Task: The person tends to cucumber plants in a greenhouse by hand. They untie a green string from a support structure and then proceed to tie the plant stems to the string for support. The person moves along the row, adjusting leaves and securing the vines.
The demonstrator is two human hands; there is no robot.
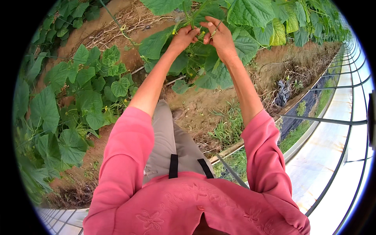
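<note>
Both my hands are raised among the leaves of a cucumber vine (192, 17). My left hand (182, 39) is closed, thumb and fingers pinched together at the vine's green stem. Just to its right, my right hand (222, 38) has its fingers curled, with a thin green tendril (215, 30) across them. The two sets of fingertips are close together but apart. Small yellow flowers show beside both hands, and a broad leaf (250, 13) hangs above the right one. Leaves partly hide the stem below the fingers.
More cucumber plants (84, 78) grow in a row on the left. A thin green string (113, 17) slants down at the upper left. Dry stalks (293, 74) lie on the soil at right, near the greenhouse's metal frame (321, 119) and pale plastic wall (329, 156).
</note>
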